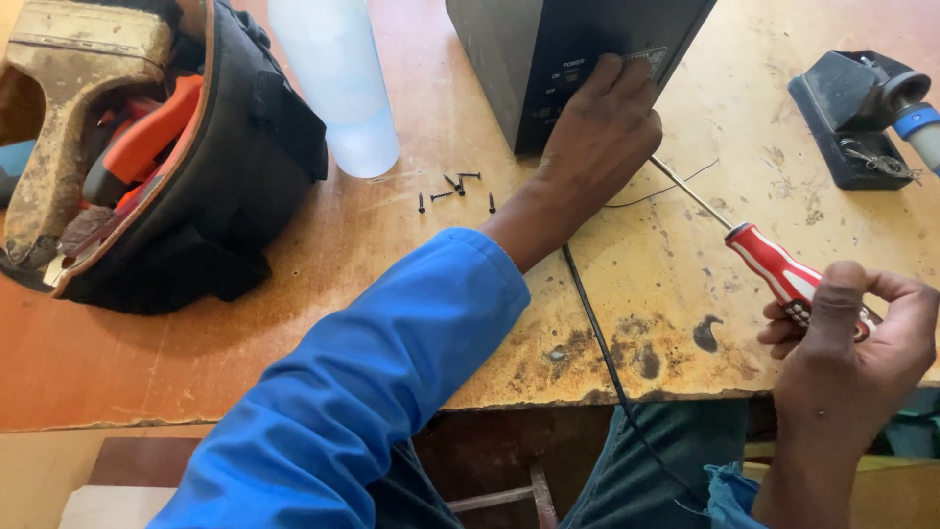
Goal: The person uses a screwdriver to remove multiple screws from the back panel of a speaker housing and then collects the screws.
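My left hand point(597, 132), in a blue sleeve, presses flat against the lower corner of a black box-shaped device point(548, 54) standing on the worn wooden table point(294, 323). My right hand point(852, 343) grips the red-and-white handle of a screwdriver point(774, 269). Its long metal shaft points up-left, and the tip disappears behind my left hand near the device's base. Several small black screws point(452, 188) lie loose on the table just left of my left wrist.
A black tool bag point(196, 186) with orange-handled tools and a rusty metal piece sits at the left. A clear plastic bottle point(338, 78) stands beside it. A black soldering stand point(862, 113) is at the far right. A black cable point(597, 333) runs off the table's front edge.
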